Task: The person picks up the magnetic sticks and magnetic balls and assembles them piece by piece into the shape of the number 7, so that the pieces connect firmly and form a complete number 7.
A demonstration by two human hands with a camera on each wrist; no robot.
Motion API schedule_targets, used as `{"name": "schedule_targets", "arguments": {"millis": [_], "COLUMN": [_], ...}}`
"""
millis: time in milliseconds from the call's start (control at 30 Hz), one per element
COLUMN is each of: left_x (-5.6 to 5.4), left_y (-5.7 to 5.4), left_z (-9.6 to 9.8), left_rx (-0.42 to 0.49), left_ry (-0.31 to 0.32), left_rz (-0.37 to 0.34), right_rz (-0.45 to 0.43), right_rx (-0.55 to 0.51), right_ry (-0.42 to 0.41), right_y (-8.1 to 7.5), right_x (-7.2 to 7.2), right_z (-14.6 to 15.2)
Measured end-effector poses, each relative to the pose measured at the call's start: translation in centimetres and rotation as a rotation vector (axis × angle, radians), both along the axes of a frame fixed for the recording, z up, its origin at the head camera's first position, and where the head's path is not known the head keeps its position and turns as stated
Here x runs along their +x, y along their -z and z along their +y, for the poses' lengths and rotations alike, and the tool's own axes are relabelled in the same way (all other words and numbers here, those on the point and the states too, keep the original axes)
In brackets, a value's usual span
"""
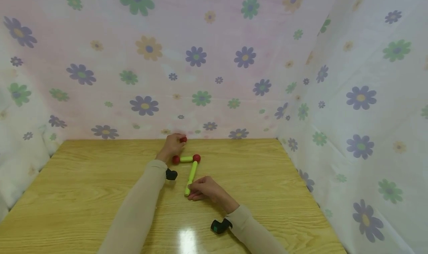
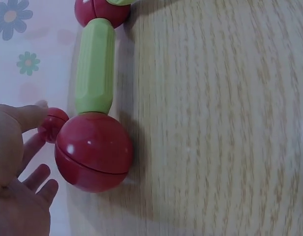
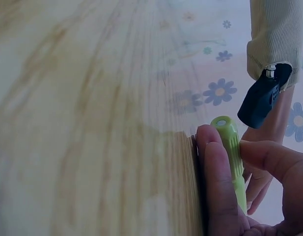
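Observation:
My left hand [image 1: 173, 144] is at the table's far edge and pinches a small red ball [image 1: 183, 139] between thumb and fingers. Just below that hand lies a red ball [image 1: 176, 160], joined by a short yellow-green rod [image 1: 186, 159] to a second red ball [image 1: 196, 158]. In the left wrist view the pinched ball [image 2: 54, 123] shows behind the larger ball [image 2: 94, 152]. A longer yellow-green rod [image 1: 193, 172] runs from the second ball toward me. Its near end is pinched by my right hand [image 1: 208, 190]; the right wrist view shows a hole in the rod's end [image 3: 221, 123].
The wooden table [image 1: 267, 179] ends at a flowered cloth [image 1: 200, 79] hung along the back, with more cloth at both sides. Dark wrist cameras [image 1: 220, 226] sit at both sleeve cuffs. My left forearm [image 1: 133, 209] reaches across the table left of the rods.

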State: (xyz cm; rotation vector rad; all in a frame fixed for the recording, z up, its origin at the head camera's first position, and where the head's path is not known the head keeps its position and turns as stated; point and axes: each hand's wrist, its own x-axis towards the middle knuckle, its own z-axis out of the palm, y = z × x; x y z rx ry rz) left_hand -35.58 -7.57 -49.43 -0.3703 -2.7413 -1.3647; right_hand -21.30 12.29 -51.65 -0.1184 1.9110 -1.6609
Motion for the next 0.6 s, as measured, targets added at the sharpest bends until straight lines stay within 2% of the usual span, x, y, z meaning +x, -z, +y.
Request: {"name": "schedule_targets", "arguments": {"millis": [100, 233, 400, 600], "left_x": [0.1, 0.2, 0.7, 1.8], "left_y": [0.2, 0.8, 1.9, 2.8], "left_z": [-0.1, -0.6, -1.5, -2.3], "left_rx": [-0.056, -0.037, 0.097, 0.279], "left_ry": [-0.011, -0.056, -0.121, -0.214], "left_rz": [0.039, 0.078, 0.043, -0.052], "right_rz": [0.002, 0.0, 0.0, 0.006], "right_rx": [0.003, 0.006, 0.004, -0.004], "right_ry": [0.004, 0.004, 0.001, -0.004], "right_y": [-0.1, -0.1, 0.0, 0.3], "right_x": [0.1, 0.2, 0.1, -0.1], "right_z": [-0.1, -0.2, -0.2, 0.0]}}
